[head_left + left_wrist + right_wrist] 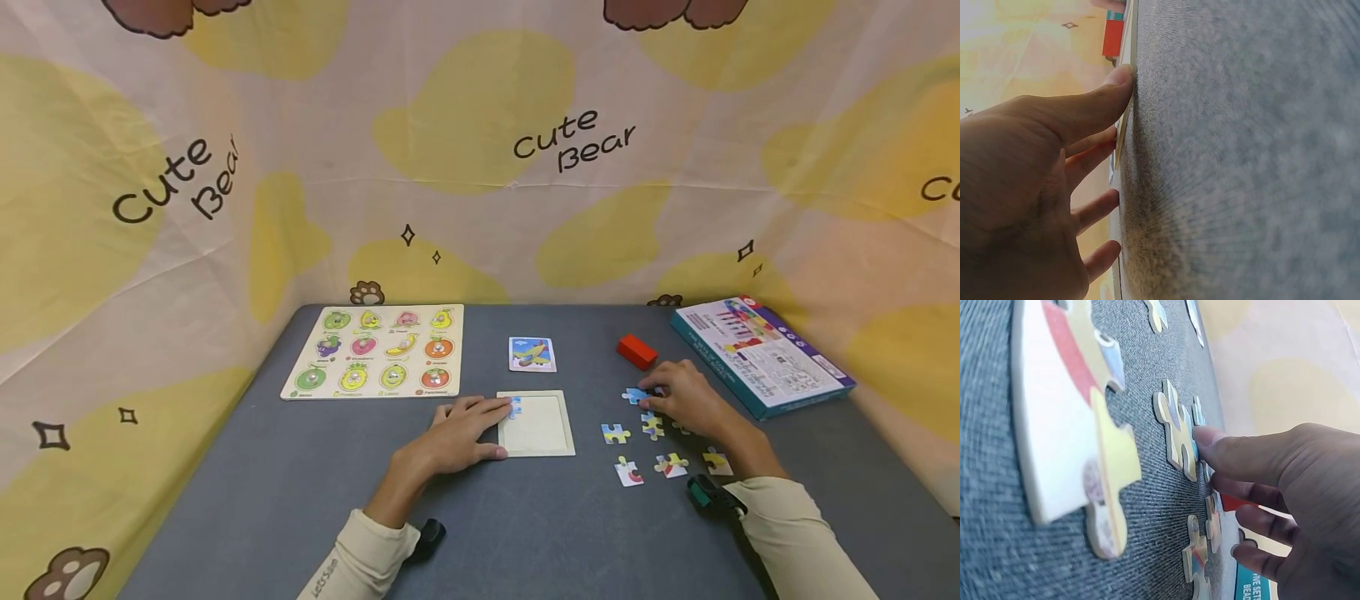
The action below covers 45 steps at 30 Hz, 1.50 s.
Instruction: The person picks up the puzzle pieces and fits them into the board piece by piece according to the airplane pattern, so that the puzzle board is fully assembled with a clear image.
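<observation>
My left hand (461,437) rests at the left side of a pale square puzzle tray (555,429), fingers extended. Its thumb touches the tray's edge in the left wrist view. A blue jigsaw piece (516,407) lies in the tray's upper left corner, partly hidden by the fingertips. On the right, my right hand (686,398) pinches a blue jigsaw piece (634,396) between thumb and index finger, low at the table; the fingers cover part of it. Several loose pieces lie around, among them a yellow and blue piece (1175,431) close to the thumb.
Behind the tray lies a small airplane picture card (532,355). A fruit board (296,387) is at the back left. A red block (637,352) and a teal-edged box (765,354) stand beyond the right hand. A patterned cloth (465,250) hangs behind the grey table (540,533).
</observation>
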Tool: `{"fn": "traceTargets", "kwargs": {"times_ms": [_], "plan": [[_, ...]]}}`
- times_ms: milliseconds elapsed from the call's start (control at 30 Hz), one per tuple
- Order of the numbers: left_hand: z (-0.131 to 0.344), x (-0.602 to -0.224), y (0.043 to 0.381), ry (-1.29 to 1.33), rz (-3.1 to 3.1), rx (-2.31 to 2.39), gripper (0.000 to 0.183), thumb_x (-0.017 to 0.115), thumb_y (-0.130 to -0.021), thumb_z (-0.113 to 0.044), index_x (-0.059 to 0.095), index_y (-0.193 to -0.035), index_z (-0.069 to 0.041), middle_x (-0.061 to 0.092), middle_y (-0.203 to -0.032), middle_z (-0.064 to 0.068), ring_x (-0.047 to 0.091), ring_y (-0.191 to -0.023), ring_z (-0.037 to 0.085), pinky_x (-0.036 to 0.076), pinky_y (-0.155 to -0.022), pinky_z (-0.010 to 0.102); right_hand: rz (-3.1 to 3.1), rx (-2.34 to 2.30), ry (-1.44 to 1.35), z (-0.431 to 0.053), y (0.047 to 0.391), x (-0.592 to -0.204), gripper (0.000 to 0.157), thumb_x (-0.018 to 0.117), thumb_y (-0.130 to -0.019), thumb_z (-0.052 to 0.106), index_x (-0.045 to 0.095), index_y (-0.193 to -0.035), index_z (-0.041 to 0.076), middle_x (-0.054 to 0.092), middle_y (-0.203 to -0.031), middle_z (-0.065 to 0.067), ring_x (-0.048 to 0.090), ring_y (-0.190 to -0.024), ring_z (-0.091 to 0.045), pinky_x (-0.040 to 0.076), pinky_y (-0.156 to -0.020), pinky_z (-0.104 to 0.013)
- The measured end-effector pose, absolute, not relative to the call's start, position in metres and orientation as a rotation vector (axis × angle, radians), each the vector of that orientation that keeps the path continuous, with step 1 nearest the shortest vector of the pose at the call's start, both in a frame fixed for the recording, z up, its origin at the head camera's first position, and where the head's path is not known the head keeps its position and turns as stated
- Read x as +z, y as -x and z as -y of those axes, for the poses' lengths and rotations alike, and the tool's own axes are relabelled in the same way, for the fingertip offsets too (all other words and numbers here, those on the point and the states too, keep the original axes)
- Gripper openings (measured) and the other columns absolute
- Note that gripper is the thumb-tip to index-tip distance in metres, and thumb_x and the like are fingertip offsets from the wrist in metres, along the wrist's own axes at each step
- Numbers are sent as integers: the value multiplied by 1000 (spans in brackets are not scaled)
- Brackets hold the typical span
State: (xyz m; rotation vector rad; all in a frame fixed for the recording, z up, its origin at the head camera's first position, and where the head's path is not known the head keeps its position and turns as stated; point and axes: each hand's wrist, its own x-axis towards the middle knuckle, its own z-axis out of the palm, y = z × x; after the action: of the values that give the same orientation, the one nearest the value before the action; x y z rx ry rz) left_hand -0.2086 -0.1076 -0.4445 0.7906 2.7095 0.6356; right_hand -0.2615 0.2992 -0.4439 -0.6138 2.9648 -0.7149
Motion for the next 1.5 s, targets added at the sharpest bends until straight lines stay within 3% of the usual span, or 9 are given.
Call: {"fn": "traceTargets", "kwargs": {"times_ms": [500, 1000, 1500], "plan": [[108, -445, 208, -801, -2717, 641, 71, 71, -102, -37, 43, -164, -19, 39, -170, 0, 31, -155, 35, 27, -109, 62, -2955, -725, 621, -293, 263, -448, 26, 82, -94, 28, 80, -110, 8, 71, -108, -7, 51, -104, -28, 37, -84, -43], [108, -445, 208, -814, -2715, 631, 71, 70, -102, -39, 42, -164, -18, 39, -170, 0, 31, -156, 35, 27, -109, 61, -2916, -802, 720, -233, 261, -442, 19, 83, -93, 22, 79, -105, 8, 64, -92, 1, 51, -95, -22, 38, -83, -39], [107, -443, 207, -814, -2709, 634, 71, 70, -102, -39, 43, -164, -17, 40, -169, 0, 31, -155, 35, 28, -107, 62, -2881, -809, 855, -184, 267, -442, 20, 85, -91, 23, 80, -105, 9, 65, -90, 3, 49, -91, -19, 40, -81, -37]]}}
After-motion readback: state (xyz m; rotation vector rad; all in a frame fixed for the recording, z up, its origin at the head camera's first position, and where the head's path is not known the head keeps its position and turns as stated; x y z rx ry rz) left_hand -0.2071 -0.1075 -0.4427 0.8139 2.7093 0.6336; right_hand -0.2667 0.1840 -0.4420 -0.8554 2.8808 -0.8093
